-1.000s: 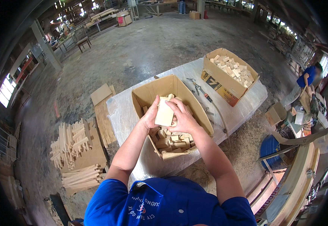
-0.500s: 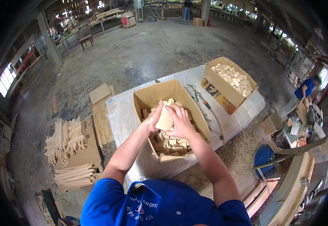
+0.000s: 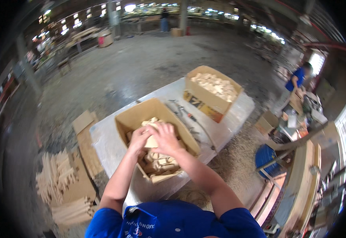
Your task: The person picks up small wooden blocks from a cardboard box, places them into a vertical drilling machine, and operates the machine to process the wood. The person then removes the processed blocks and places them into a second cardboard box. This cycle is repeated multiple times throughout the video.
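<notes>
A pale wooden block [image 3: 151, 142] is held between the person's two hands, over the mouth of the nearer cardboard box [image 3: 151, 108]. The left hand [image 3: 139, 140] has its grip partly closed along the block's left side. The right hand [image 3: 165, 139] covers the block's right side with fingers bent and somewhat spread, its grip partly closed on it too; blur hides the exact finger contacts.

The nearer box stands open on the worktop [image 3: 108, 137], which has a whitish, shiny covering. Inside, loose wooden pieces [image 3: 160, 162] lie jumbled at different angles, well below the rim at the near end; the hands hide part of the load.

Farther off on the same worktop, toward its right end, stands a second open cardboard box [image 3: 204, 104] with dark and orange markings. It is filled close to its rim with small pale wooden offcuts [image 3: 214, 85]. Between the two boxes lies a hand tool [image 3: 189, 116] with an orange-red part. On the floor to the right, a blue drum [image 3: 264, 158] stands near another cardboard box [image 3: 267, 122], whose contents I cannot make out.
</notes>
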The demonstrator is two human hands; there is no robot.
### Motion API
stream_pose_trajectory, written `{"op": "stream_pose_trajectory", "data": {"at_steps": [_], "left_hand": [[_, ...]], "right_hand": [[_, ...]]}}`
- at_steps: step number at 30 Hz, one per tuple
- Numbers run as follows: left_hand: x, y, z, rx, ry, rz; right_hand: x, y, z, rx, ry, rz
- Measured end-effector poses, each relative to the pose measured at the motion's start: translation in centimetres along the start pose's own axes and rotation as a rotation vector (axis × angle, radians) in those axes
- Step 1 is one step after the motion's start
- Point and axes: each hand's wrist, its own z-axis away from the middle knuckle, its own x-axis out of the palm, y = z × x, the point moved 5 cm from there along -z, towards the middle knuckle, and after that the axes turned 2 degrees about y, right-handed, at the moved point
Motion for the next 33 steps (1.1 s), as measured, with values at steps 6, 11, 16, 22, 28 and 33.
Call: {"op": "stream_pose_trajectory", "data": {"at_steps": [6, 11, 16, 22, 28, 33], "left_hand": [[-0.1, 0.1, -0.3, 0.102, 0.014, 0.026], [0.5, -0.1, -0.2, 0.072, -0.008, 0.008], [-0.1, -0.8, -0.2, -0.094, 0.057, -0.265], [0.9, -0.1, 0.2, 0.117, -0.055, -0.285], [1.5, -0.5, -0.3, 0.138, -0.197, -0.276], [0.9, -1.1, -0.2, 0.05, -0.159, -0.162]], "right_hand": [[-0.9, -0.3, 0.3, -0.028, 0.048, -0.058], [-1.2, -0.5, 0.5, -0.064, 0.07, -0.027], [-0.7, -0.7, 0.8, -0.067, 0.014, 0.038], [-0.8, -0.1, 0.8, 0.024, 0.043, 0.053], [-1.8, -0.1, 1.5, 0.0, 0.155, -0.017], [-1.6, 0.1, 1.4, -0.01, 0.179, -0.017]]}}
